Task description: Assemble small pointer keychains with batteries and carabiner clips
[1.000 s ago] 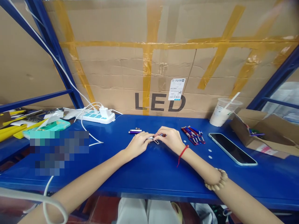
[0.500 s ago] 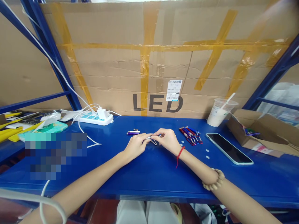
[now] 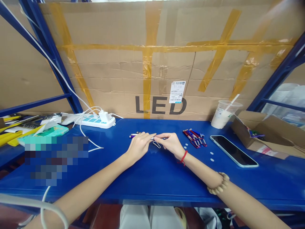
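The left hand (image 3: pixel 139 144) is holding a small silver metal tube (image 3: pixel 152 139) between thumb and fingers, its grip narrow, and the right hand (image 3: pixel 170 143) is pinching at the tube's other end with thumb and forefinger, those tips nearly meeting the left ones. The tube is sitting just above the blue tabletop (image 3: pixel 147 178), in the middle, mostly hidden by the fingers. A silver carabiner clip (image 3: pixel 156 144) is showing just below the fingertips; whether it is hanging from the tube or lying on the table, I cannot tell. The tube is probably going to handle as light, stiff and rather slick, so its smooth round body is calling for a firm pinch near the middle, with fingertips at the end for finer work; the clip, likely springy and loose, is better left free of the grip. A purple metal tube (image 3: pixel 132 136) is lying partly behind the left hand, red and blue pen-shaped tubes with clips (image 3: pixel 194 137) are resting beyond the right, and a smartphone (image 3: pixel 234 151) is lying further right, near an open carton (image 3: pixel 274 152).
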Tool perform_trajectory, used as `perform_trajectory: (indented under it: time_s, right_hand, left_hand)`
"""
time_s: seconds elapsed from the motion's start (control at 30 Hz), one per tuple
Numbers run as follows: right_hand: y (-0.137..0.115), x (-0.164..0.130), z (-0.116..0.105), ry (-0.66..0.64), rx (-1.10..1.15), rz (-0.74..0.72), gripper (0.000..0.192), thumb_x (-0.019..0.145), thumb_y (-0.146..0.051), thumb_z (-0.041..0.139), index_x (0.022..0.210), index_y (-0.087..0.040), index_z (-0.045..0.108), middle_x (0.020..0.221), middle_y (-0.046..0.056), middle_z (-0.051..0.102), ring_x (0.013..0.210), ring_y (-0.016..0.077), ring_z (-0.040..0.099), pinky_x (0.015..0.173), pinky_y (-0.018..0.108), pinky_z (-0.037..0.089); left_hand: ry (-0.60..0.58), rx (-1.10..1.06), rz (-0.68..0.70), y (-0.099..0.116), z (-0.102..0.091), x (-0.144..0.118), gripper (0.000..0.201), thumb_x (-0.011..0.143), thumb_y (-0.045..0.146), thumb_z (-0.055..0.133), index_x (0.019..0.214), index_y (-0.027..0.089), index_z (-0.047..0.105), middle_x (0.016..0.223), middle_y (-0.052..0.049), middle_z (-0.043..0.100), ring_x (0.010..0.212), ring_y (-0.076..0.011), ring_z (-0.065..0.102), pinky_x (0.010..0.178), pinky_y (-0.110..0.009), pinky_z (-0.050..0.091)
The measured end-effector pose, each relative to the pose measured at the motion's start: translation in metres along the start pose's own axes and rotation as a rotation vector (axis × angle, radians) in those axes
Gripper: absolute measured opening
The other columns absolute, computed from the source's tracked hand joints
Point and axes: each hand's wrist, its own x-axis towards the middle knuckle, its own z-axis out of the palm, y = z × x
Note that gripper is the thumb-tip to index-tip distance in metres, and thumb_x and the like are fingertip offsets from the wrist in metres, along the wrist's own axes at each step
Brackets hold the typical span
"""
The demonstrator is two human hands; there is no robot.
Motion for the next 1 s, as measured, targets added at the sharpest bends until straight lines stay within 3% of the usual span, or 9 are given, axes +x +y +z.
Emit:
perform_trajectory:
  time_s: [0.43,0.6,0.77,1.0]
  right_hand:
    - [-0.002,-0.001,0.003,0.071,-0.04,-0.049,0.035,0.063,-0.044,0.067,0.08,-0.014,0.073,0.076,0.009,0.069,0.045,0.0116,0.052,0.036,0.022,0.035]
    - [-0.005,-0.002,0.003,0.062,0.002,0.003,0.037,0.062,-0.045,0.068,0.079,-0.013,0.073,0.071,0.008,0.068,0.038,0.007,0.043,0.034,0.021,0.032]
    - [-0.005,-0.001,0.001,0.061,0.044,0.025,0.036,0.06,-0.044,0.071,0.077,-0.012,0.073,0.068,0.007,0.067,0.036,0.0042,0.038,0.034,0.02,0.029]
    - [-0.005,0.004,-0.001,0.0,0.099,0.018,0.038,0.066,-0.048,0.065,0.079,-0.013,0.072,0.072,0.007,0.068,0.036,0.0033,0.038,0.035,0.02,0.029]
  left_hand:
    - [-0.014,0.1,-0.07,0.007,-0.004,0.004,0.032,0.088,0.016,0.037,0.112,0.02,0.058,0.083,-0.004,0.065,0.074,-0.0151,0.052,0.069,-0.028,0.041]
    - [-0.048,0.092,-0.07,0.006,-0.004,0.005,0.032,0.088,0.016,0.037,0.112,0.018,0.058,0.085,-0.005,0.066,0.076,-0.0158,0.053,0.068,-0.028,0.041]
    - [-0.051,0.021,-0.101,0.005,-0.003,0.006,0.03,0.088,0.019,0.04,0.111,0.02,0.059,0.084,-0.004,0.067,0.076,-0.0155,0.055,0.069,-0.029,0.044]
    - [-0.058,-0.185,-0.266,0.003,-0.001,0.01,0.03,0.085,0.021,0.046,0.113,0.022,0.058,0.09,-0.004,0.067,0.08,-0.0153,0.058,0.076,-0.029,0.048]
